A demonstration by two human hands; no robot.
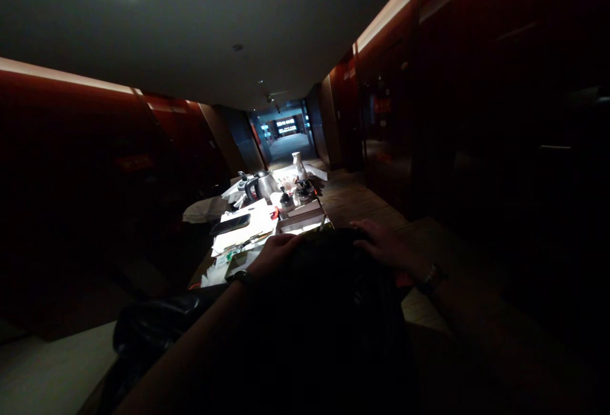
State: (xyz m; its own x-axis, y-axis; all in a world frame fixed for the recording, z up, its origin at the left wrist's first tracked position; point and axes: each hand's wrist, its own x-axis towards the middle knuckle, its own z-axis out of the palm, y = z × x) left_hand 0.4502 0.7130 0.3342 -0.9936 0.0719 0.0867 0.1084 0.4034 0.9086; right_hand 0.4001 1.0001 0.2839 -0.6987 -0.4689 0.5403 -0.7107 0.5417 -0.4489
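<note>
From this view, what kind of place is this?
Probably a hotel or office corridor, dimly lit: a long hallway with dark red wall panels, and a service cart carrying an electric kettle and papers. Both hands, left hand and right hand, rest on a dark bag.

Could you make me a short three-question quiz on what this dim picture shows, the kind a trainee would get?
1. True or false: both hands rest on the same dark bulky thing.
2. Which stands farthest down the cart top: A the black phone, B the electric kettle, C the pale carafe?
3. What does each wrist wear?

Key
1. True: the left hand and the right hand both lie on the dark bulky thing; what it is stays too dark to tell.
2. C: the pale carafe stands beyond the electric kettle and the black phone.
3. The left wrist a dark band, the right a lighter watch or bracelet.
</note>
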